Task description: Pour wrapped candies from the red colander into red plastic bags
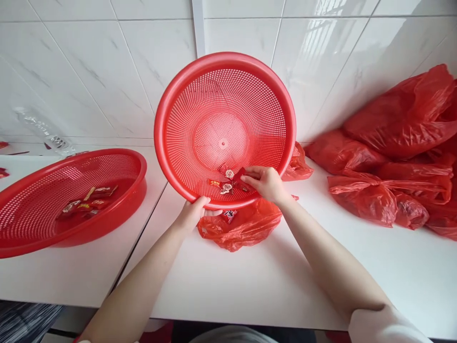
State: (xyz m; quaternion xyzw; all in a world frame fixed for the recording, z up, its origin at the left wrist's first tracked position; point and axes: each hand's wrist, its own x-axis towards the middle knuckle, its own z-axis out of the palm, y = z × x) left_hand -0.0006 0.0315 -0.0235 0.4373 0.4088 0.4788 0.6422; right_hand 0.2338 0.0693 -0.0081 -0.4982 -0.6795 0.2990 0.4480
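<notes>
A round red plastic basket (223,102) is tilted toward me, with several small red packets (226,187) lying low inside it. My left hand (194,214) grips the basket's lower rim, thumb over the edge and fingers beneath. Inside the basket, my right hand (264,182) pinches a dark red packet (240,176) at the lower right. Beneath the tilted basket, an open red plastic bag (241,228) rests on the white table (214,290), and part of a packet shows in its mouth.
At the left stands a second red basket (134,190) with several packets. A clear plastic bottle (43,128) lies behind it. Several filled red bags (400,119) are piled at the right, near the tiled wall (235,35).
</notes>
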